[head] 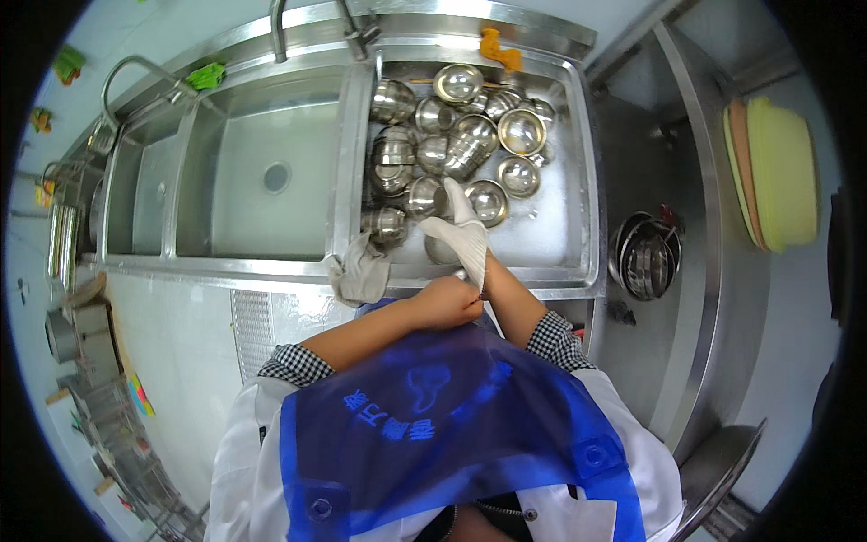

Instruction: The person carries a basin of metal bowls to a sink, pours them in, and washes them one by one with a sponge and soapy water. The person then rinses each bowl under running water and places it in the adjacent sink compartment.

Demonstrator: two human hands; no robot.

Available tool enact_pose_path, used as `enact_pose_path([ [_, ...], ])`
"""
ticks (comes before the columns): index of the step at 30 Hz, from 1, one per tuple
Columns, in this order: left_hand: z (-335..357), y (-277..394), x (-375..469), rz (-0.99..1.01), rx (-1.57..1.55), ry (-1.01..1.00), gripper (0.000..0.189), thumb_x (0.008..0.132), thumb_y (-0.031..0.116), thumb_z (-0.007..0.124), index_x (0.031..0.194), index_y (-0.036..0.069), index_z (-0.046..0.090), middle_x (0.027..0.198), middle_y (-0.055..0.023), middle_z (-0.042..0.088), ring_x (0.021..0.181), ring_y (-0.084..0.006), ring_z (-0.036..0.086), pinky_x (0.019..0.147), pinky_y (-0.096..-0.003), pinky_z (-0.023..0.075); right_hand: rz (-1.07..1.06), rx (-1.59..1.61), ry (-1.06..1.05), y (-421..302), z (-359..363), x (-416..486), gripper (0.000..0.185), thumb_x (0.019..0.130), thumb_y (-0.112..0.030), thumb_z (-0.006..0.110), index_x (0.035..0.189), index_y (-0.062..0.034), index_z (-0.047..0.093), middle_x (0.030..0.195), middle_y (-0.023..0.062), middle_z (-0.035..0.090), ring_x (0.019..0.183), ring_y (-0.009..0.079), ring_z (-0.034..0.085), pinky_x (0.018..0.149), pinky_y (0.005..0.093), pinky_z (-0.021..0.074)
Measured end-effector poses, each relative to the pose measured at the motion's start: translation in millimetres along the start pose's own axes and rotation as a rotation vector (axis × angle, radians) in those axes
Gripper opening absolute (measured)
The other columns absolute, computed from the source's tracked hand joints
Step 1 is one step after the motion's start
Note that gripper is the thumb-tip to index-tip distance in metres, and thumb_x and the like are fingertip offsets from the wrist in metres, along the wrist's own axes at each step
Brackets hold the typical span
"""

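My right hand wears a white knit glove and reaches over the front of the right sink basin, its fingers apart and holding nothing. My bare left hand is closed at the right wrist, gripping the cuff of the white glove. Under and beyond the gloved hand, several stainless steel bowls lie in the basin, some nested in stacks. A bowl at the front is partly hidden by the glove. A greyish-white cloth or glove hangs over the sink's front edge, left of my hands.
Two more sink basins stand left, with curved faucets behind. An orange cloth and green cloth lie on the back ledge. Metal pans sit on a steel surface at right; plastic basins stand beyond.
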State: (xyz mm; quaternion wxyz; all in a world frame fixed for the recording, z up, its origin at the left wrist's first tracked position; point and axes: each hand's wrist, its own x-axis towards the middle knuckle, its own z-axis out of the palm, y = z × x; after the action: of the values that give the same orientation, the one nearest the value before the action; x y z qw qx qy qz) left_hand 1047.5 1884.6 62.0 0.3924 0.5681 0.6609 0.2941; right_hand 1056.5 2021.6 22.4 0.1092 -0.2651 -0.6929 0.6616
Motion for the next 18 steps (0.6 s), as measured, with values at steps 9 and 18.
enact_pose_path([
  [9,-3,-70,-83,-0.364,-0.748,0.165,0.028,0.097,0.028,0.062,0.086,0.002,0.064,0.074,-0.0103,0.065,0.066,-0.0192,0.062,0.066,-0.0356,0.0512,-0.092,-1.094,-0.487,-28,48,-2,0.096,0.08,-0.068,0.067,0.152,-0.0099,0.04,0.145,0.0234,0.051,0.132,0.0382,0.049,0.111,0.0497,0.0361],
  [18,67,-188,-184,-0.871,-0.955,0.801,0.046,0.085,0.007,0.071,0.129,0.003,0.06,0.123,-0.011,0.067,0.104,-0.0227,0.065,0.083,-0.0354,0.053,-0.397,-0.977,-0.63,-31,88,-33,0.09,0.075,-0.054,0.073,0.146,-0.0053,0.045,0.132,0.0203,0.056,0.128,0.0391,0.046,0.11,0.0477,0.0347],
])
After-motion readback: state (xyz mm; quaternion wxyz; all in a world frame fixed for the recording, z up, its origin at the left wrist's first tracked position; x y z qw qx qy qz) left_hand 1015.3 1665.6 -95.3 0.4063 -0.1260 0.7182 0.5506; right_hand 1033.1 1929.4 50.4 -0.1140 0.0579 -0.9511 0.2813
